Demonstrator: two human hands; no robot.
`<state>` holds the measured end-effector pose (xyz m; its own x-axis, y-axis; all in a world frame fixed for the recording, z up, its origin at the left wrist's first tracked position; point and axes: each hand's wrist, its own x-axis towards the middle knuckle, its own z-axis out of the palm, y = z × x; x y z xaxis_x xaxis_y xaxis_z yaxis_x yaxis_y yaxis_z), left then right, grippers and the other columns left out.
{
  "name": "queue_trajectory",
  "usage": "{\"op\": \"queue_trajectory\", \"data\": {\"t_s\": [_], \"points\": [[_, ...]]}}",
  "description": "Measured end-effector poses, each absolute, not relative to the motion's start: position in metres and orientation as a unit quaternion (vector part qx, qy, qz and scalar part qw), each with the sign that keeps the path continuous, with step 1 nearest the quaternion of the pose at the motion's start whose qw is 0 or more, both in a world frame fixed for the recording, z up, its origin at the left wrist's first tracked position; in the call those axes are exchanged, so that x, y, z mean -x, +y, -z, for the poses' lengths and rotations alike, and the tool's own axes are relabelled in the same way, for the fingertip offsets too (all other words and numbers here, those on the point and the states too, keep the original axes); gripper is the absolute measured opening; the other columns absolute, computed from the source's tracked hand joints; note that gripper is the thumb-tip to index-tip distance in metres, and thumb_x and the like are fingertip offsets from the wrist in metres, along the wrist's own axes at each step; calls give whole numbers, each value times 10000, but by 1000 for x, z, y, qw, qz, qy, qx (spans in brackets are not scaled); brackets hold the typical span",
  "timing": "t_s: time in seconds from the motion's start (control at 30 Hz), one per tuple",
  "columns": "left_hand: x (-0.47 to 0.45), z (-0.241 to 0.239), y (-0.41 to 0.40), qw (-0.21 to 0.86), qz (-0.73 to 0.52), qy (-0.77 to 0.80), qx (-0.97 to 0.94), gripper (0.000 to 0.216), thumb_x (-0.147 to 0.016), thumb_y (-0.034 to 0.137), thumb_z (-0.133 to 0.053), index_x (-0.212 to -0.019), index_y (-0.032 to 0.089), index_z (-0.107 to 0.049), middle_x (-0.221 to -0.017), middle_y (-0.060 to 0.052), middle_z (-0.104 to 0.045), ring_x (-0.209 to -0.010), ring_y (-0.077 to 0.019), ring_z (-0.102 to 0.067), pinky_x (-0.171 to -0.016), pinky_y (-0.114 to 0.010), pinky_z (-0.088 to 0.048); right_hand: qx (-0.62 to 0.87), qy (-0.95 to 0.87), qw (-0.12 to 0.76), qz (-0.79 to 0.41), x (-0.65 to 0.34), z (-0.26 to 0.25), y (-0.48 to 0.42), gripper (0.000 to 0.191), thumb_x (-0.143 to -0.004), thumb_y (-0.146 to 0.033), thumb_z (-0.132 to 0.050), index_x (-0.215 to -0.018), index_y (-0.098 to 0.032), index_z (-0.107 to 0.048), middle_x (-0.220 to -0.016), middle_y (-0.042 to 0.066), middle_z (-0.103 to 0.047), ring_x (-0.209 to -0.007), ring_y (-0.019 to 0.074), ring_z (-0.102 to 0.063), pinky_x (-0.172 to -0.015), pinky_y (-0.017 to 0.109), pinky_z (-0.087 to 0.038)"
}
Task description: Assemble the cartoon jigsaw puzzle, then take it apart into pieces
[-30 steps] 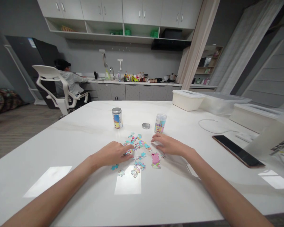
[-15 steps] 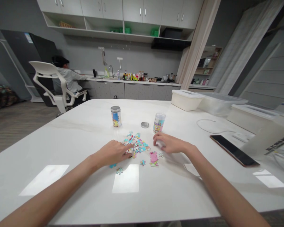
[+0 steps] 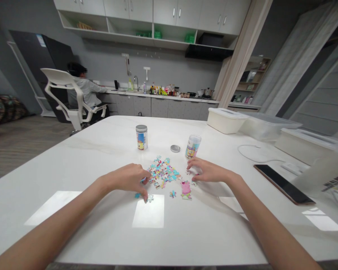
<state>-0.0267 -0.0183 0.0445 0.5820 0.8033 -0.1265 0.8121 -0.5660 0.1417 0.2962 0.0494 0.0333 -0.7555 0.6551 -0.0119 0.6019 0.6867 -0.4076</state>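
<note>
A loose heap of small jigsaw puzzle pieces [image 3: 163, 173] lies on the white table. At its left edge is my left hand [image 3: 131, 179], thumb and fingers spread apart, the thumb tip touching a single pale piece [image 3: 150, 198]. A bit of blue shows under its curled fingers. My right hand [image 3: 207, 170] rests right of the heap, fingers apart, over a few pieces partly hidden by it. Between the hands lies a joined pink section [image 3: 186, 189], with a small blue piece [image 3: 172, 194] beside it.
Behind the heap stand a lidded puzzle jar [image 3: 141, 138], a round metal lid [image 3: 175, 149] and an uncapped jar [image 3: 193, 146]. To the right are a phone [image 3: 283, 184], a white cable [image 3: 256, 155] and plastic boxes [image 3: 227, 120]. A person [image 3: 86, 92] sits in the background.
My left hand has drawn back left from the heap, its thumb now at the pale piece, which has shifted slightly. The right hand stays beside the heap. The view has tilted slightly.
</note>
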Motion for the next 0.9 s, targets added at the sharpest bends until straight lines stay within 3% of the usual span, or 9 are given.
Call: {"op": "queue_trajectory", "data": {"t_s": [0.13,0.23,0.37,0.47,0.57,0.7,0.9], "points": [[21,-36,-17,38,-5,456,-889,346,-893,497,-504,-719,216,-608,-546,1,-526,-506,-147,-501,-497,-271,-292,358,-911,88,-185,-300,-28,55,267,-808,-199,-618,-1071,-214,-579,-1182,86,-556,-1133,231,-542,-1003,423,-434],[18,-32,-16,1,-13,466,-885,324,-923,429,-458,-728,214,-601,-540,1,-528,-490,-148,-500,-505,-272,-300,358,-913,104,-167,-299,-25,55,302,-807,-94,-544,-1079,-221,-578,-1206,80,-551,-1158,226,-529,-1011,430,-426],[24,-40,-17,24,-3,457,-889,352,-877,538,-519,-762,221,-619,-581,-8,-578,-533,-156,-521,-528,-264,-309,329,-924,108,-165,-290,-28,47,232,-850,-146,-524,-1058,-217,-597,-1205,85,-565,-1148,224,-540,-1008,423,-425],[34,-49,-18,70,26,451,-889,460,-683,667,-676,-758,216,-622,-652,-18,-615,-588,-167,-539,-532,-257,-324,305,-932,92,-176,-283,-33,38,221,-832,-292,-621,-1035,-205,-620,-1198,90,-563,-1118,230,-554,-997,405,-432],[43,-52,-16,91,38,471,-877,502,-574,671,-751,-733,215,-613,-673,-18,-617,-633,-181,-541,-537,-252,-333,306,-929,69,-194,-279,-35,32,311,-760,-401,-708,-1005,-224,-635,-1227,74,-545,-1113,232,-556,-997,395,-431],[46,-46,-12,98,17,478,-873,446,-651,638,-726,-688,213,-596,-627,-4,-597,-592,-161,-527,-512,-246,-297,314,-923,54,-214,-277,-36,28,402,-686,-421,-765,-1017,-241,-625,-1246,59,-533,-1132,236,-542,-991,378,-432],[28,-35,-11,61,-15,462,-885,424,-766,604,-654,-655,201,-582,-558,12,-563,-530,-136,-519,-502,-240,-269,329,-915,58,-228,-275,-36,28,314,-671,-335,-775,-932,-231,-634,-1265,54,-519,-1133,233,-536,-985,369,-428]]}}
